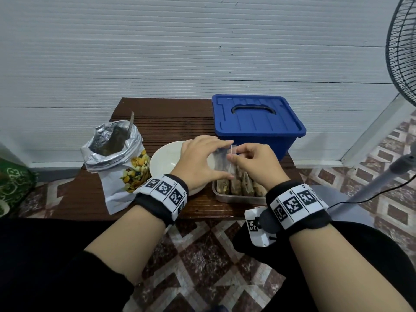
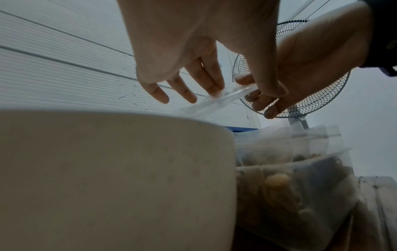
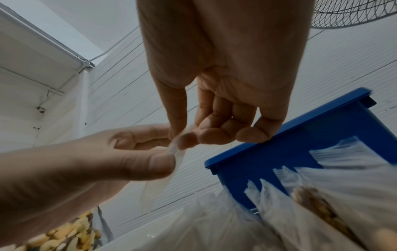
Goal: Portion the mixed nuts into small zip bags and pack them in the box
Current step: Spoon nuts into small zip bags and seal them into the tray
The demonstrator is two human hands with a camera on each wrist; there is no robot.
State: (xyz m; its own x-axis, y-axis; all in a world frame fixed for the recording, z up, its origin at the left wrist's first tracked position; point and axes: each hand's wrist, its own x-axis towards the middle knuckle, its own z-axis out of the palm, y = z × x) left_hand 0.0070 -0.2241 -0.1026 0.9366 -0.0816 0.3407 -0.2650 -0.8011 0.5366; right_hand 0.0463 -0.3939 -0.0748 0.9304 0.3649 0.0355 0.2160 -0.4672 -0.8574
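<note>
An empty clear zip bag (image 1: 219, 159) is held between both hands over the white bowl (image 1: 165, 158) and the clear tray (image 1: 227, 197). My left hand (image 1: 227, 164) pinches its left side between thumb and fingers. My right hand (image 1: 233, 156) pinches its top edge with thumb and forefinger; the right wrist view shows this pinch on the bag (image 3: 163, 178). Several filled nut bags (image 1: 238, 186) stand in the tray. The blue box (image 1: 256, 122) sits behind with its lid on. The foil nut pouch (image 1: 117, 161) stands open at left, a spoon (image 1: 131, 122) in it.
All of this sits on a small dark wooden table (image 1: 171, 122) against a white panelled wall. A standing fan (image 1: 403, 50) and its pole are at the right, with a cable on the tiled floor. A green patterned cloth (image 1: 13, 183) lies at far left.
</note>
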